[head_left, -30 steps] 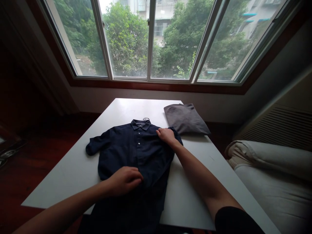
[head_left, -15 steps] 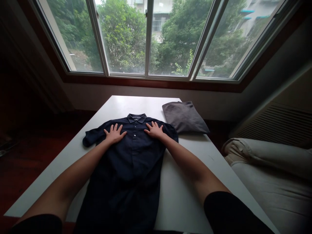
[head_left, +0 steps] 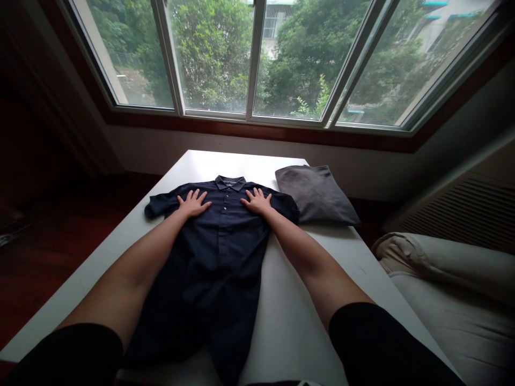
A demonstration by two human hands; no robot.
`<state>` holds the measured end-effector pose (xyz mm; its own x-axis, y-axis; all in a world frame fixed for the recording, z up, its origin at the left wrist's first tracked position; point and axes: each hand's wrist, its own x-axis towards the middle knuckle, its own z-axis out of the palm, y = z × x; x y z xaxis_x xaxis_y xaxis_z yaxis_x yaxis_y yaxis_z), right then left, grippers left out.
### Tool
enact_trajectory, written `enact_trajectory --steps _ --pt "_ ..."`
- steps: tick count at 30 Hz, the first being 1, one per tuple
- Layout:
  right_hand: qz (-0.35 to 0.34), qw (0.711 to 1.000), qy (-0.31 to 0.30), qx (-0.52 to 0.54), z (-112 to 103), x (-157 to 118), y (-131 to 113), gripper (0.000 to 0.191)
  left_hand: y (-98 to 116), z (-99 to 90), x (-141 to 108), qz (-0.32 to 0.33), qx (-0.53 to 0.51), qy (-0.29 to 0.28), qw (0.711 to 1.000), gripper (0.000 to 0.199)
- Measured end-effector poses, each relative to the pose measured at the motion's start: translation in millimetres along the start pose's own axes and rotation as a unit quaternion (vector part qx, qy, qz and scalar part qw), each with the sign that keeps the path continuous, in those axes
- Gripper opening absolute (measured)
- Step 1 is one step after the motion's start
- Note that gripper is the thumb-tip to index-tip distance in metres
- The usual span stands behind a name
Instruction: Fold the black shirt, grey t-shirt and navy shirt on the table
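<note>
A dark navy short-sleeved shirt [head_left: 223,252] lies front side up, its collar pointing away from me toward the window. My left hand [head_left: 193,203] rests on the shirt's chest left of the button placket, fingers spread. On the other side of the placket, my right hand [head_left: 257,201] also presses flat with its fingers apart. Neither hand grips the cloth. The left sleeve spreads out on the tabletop, while the right sleeve touches or slightly overlaps a folded grey cloth item [head_left: 316,195]. Creases run across the lower part of the shirt.
The shirt and grey item lie on a white table [head_left: 309,300], narrowing toward the far end. Beyond it are a wall and a wide window [head_left: 217,59]. A pale upholstered seat [head_left: 442,300] stands at the right, below a slatted panel [head_left: 454,206]. Dark reddish floor shows at the left.
The shirt and both hands have shifted slightly farther up the table, away from me. The shirt's lower part has become more rumpled, and its hem now shows. The camera view has tilted down a little.
</note>
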<state>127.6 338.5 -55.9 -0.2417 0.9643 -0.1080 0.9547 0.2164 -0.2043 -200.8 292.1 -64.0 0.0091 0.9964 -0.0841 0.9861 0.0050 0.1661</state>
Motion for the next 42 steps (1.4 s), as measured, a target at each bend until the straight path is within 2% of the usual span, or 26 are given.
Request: enact_trajectory --steps 6,10,12,14,16,18,21,23,24,26,27,29,30,32,35,36,37,38,39,40,42 --pt "-0.011 1.0 -0.006 -0.006 -8 15 0 0.078 -5 -2.7 13 0.008 0.001 0.008 1.0 0.082" --pt "-0.008 1.0 -0.006 -0.003 -20 5 -8 0.072 4 -10.8 10 -0.004 0.018 0.007 1.0 0.08" --pt "-0.017 1.0 0.004 -0.007 -24 -7 -17 0.069 14 -13.8 1 -0.019 0.033 0.033 0.999 0.077" --pt "-0.061 0.998 0.026 -0.017 -26 -28 -30 0.066 26 -14.6 -16 -0.038 0.026 0.068 0.997 0.072" --pt "-0.144 0.988 0.055 -0.012 -26 -59 -44 0.059 39 -13.3 -42 -0.041 0.0 0.101 0.994 0.065" --pt "-0.247 0.966 0.069 0.025 -24 -101 -57 0.047 52 -10.9 -77 -0.01 -0.023 0.143 0.989 0.058" --pt "-0.374 0.92 0.034 0.109 -23 -172 -66 0.036 65 -6.9 -142 0.079 -0.047 0.199 0.976 0.049" --pt "-0.443 0.884 -0.046 0.143 -25 -215 -64 0.038 67 -4.4 -189 0.144 -0.07 0.203 0.966 0.047" --pt "-0.457 0.874 -0.086 0.144 -26 -233 -61 0.044 66 -3.1 -210 0.172 -0.081 0.204 0.96 0.047" --pt "-0.446 0.873 -0.152 0.127 -32 -259 -51 0.061 58 -1.0 -248 0.214 -0.092 0.196 0.952 0.05" --pt "-0.43 0.876 -0.187 0.114 -36 -268 -45 0.064 52 -0.5 -263 0.234 -0.088 0.186 0.95 0.054" --pt "-0.398 0.873 -0.267 0.098 -45 -279 -32 0.055 36 -0.8 -284 0.263 -0.072 0.16 0.949 0.063" --pt "-0.385 0.862 -0.313 0.103 -50 -283 -25 0.049 28 -1.7 -291 0.273 -0.061 0.145 0.949 0.067" --pt "-0.36 0.826 -0.41 0.142 -59 -290 -12 0.043 11 -4.2 -300 0.282 -0.044 0.113 0.952 0.071" --pt "-0.283 0.736 -0.58 0.205 -69 -302 3 0.06 -6 -7.2 -305 0.294 -0.022 0.065 0.953 0.07" --pt "-0.256 0.704 -0.626 0.215 -71 -306 6 0.066 -9 -7.6 -305 0.299 -0.016 0.051 0.953 0.068" --pt "-0.237 0.685 -0.652 0.222 -73 -309 8 0.071 -9 -7.8 -304 0.301 -0.011 0.042 0.953 0.067" --pt "-0.228 0.685 -0.652 0.232 -73 -311 10 0.072 -8 -7.8 -301 0.298 -0.009 0.036 0.954 0.065" --pt "-0.229 0.706 -0.623 0.248 -73 -311 11 0.071 -5 -7.8 -297 0.291 -0.007 0.033 0.956 0.064" --pt "-0.234 0.744 -0.565 0.268 -72 -308 12 0.068 -1 -8.0 -291 0.279 -0.007 0.035 0.96 0.062" --pt "-0.246 0.832 -0.394 0.304 -67 -294 12 0.058 8 -9.1 -273 0.245 -0.004 0.043 0.969 0.059"
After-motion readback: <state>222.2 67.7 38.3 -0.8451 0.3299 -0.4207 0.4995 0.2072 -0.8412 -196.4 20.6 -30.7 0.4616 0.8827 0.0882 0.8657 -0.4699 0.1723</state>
